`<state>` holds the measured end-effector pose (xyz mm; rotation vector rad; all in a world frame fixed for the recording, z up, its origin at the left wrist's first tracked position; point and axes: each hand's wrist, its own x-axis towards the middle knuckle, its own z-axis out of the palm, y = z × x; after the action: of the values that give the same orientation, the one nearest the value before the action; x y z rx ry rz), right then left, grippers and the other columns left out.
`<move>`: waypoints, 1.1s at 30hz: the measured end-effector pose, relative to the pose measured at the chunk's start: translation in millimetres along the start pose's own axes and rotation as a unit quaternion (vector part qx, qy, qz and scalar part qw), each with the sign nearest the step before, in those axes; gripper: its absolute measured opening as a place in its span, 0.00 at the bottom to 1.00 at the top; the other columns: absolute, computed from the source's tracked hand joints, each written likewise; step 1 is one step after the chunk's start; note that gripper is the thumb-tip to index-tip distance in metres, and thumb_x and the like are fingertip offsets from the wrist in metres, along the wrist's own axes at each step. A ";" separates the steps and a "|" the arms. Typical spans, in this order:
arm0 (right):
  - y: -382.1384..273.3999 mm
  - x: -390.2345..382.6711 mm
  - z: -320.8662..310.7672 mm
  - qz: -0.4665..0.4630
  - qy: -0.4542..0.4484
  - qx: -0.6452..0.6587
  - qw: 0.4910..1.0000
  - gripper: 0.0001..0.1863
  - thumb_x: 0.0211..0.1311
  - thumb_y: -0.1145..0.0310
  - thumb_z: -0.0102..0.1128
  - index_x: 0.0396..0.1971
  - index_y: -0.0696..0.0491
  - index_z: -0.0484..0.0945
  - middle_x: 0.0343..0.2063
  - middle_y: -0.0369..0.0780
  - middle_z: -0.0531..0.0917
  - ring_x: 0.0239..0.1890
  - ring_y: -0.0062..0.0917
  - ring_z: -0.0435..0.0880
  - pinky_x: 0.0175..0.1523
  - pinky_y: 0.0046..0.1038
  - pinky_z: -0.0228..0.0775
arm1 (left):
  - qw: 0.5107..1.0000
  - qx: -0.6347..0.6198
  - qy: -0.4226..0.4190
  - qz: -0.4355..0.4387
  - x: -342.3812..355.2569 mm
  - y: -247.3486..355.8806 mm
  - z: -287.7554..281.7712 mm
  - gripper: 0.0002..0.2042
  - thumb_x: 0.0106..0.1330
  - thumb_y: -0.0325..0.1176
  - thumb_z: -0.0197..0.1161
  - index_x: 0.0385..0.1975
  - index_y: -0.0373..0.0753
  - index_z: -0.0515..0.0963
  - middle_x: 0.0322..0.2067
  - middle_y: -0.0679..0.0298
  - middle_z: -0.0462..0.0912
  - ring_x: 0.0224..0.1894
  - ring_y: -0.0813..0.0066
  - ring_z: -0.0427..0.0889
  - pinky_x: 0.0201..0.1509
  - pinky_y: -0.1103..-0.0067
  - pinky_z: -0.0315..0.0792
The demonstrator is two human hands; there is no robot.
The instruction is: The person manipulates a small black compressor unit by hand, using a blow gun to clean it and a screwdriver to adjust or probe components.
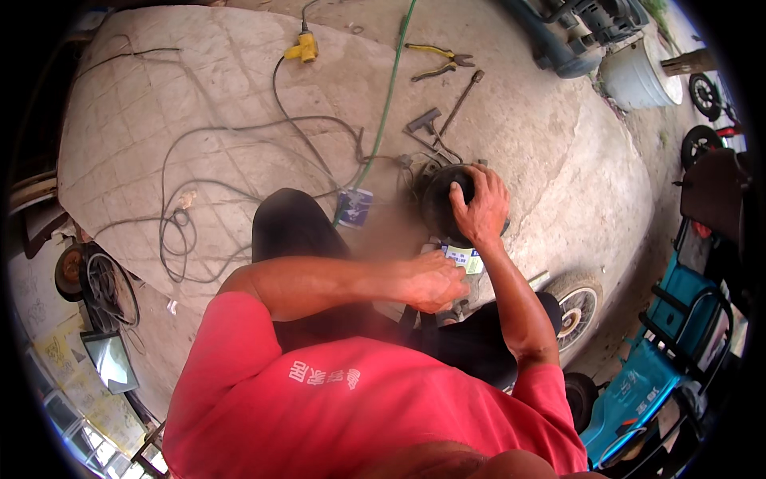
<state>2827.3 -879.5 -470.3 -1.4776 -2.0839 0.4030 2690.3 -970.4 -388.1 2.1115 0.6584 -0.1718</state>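
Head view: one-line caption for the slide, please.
Right hand presses a round black part on the concrete floor; left hand closed beside it.

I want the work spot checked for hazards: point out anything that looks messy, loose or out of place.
Black cables lie in loose tangled loops over the concrete floor to the person's left. Yellow-handled pliers and a hammer lie scattered beyond the round black part that the right hand presses on. Nothing looks spilled or broken.
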 end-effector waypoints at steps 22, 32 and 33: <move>3.1 -1.9 2.9 0.003 -0.006 -0.009 1.000 0.21 0.60 0.58 0.68 0.52 0.50 0.82 0.54 0.41 0.84 0.58 0.41 0.80 0.65 0.43 0.68 | 1.000 -0.001 0.022 0.010 -1.1 -4.6 10.6 0.15 0.64 0.40 0.69 0.46 0.39 0.81 0.44 0.52 0.82 0.50 0.50 0.82 0.51 0.56 0.75; 1.1 -1.0 1.8 0.007 -0.012 -0.005 1.000 0.20 0.60 0.59 0.68 0.52 0.49 0.82 0.55 0.41 0.84 0.58 0.42 0.80 0.65 0.44 0.68 | 0.999 0.001 0.035 0.008 -4.0 -5.2 13.0 0.15 0.65 0.41 0.69 0.46 0.39 0.81 0.43 0.53 0.82 0.49 0.51 0.82 0.52 0.57 0.75; 0.6 -0.9 1.4 0.010 -0.012 -0.004 1.000 0.20 0.60 0.59 0.68 0.52 0.48 0.83 0.55 0.41 0.84 0.58 0.42 0.80 0.64 0.44 0.68 | 0.999 -0.001 0.036 0.008 -4.6 -4.4 11.2 0.15 0.65 0.41 0.69 0.45 0.39 0.81 0.43 0.53 0.82 0.49 0.51 0.82 0.52 0.57 0.75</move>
<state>2827.1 -880.0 -472.1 -1.5066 -2.0939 0.4225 2685.5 -979.1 -396.3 2.1281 0.6829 -0.0860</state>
